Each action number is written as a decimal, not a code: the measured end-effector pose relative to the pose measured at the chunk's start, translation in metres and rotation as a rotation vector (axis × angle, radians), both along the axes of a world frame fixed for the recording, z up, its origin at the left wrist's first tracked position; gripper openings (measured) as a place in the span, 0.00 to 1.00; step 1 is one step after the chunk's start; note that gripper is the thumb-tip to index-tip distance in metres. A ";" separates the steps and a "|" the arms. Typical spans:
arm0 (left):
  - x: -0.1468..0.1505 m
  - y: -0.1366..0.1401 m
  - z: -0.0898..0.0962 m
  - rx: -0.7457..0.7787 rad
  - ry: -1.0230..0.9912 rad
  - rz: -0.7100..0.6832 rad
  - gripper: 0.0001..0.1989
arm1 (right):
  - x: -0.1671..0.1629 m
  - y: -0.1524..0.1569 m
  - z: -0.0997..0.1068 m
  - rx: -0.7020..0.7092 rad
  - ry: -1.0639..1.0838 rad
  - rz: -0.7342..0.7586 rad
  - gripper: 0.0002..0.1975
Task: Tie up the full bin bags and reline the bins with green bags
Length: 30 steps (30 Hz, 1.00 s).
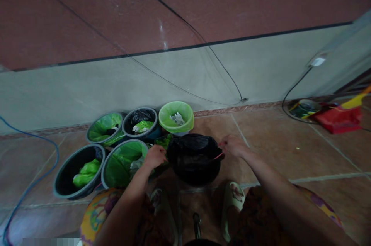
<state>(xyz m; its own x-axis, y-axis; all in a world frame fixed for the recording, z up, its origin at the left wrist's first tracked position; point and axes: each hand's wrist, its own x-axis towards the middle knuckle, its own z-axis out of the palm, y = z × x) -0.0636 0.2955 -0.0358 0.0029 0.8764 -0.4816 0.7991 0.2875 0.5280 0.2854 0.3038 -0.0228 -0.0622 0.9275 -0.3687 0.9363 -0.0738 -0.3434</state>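
black bag: between the hands, above the floor, forward of the slippers | mouth: upward, wider left to right | left hand: fingers closed on left rim | right hand: pinching right rim by pink strip | neither nearer

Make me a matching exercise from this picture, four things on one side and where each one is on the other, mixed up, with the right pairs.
1. black bag
2. red dustpan
3. blue cord
4. slippers

A. on the wearer's feet
B. floor, left side of picture
C. between the left hand and the right hand
D. floor, right side of picture

Pairs: 1-C; 2-D; 3-B; 4-A
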 end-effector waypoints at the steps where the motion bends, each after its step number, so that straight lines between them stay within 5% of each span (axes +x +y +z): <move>1: 0.002 0.002 0.005 0.019 -0.047 0.006 0.11 | -0.001 0.000 0.003 0.038 0.019 0.006 0.09; 12: 0.040 0.001 0.046 0.312 -0.795 0.067 0.12 | -0.034 -0.002 0.011 0.149 0.626 -0.066 0.10; 23: 0.085 -0.001 0.066 0.481 -0.976 -0.193 0.10 | -0.079 -0.013 0.029 -0.042 1.321 -0.002 0.15; 30: 0.101 0.013 0.057 0.518 -0.946 0.092 0.12 | -0.093 -0.013 0.029 -0.239 1.412 0.045 0.15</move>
<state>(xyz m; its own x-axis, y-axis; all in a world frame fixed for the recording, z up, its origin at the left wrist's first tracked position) 0.0377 0.3084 0.0214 0.1031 0.9886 0.1102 -0.0093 -0.1098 0.9939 0.1920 0.2910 0.0065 -0.5289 0.8404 -0.1183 -0.1697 -0.2413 -0.9555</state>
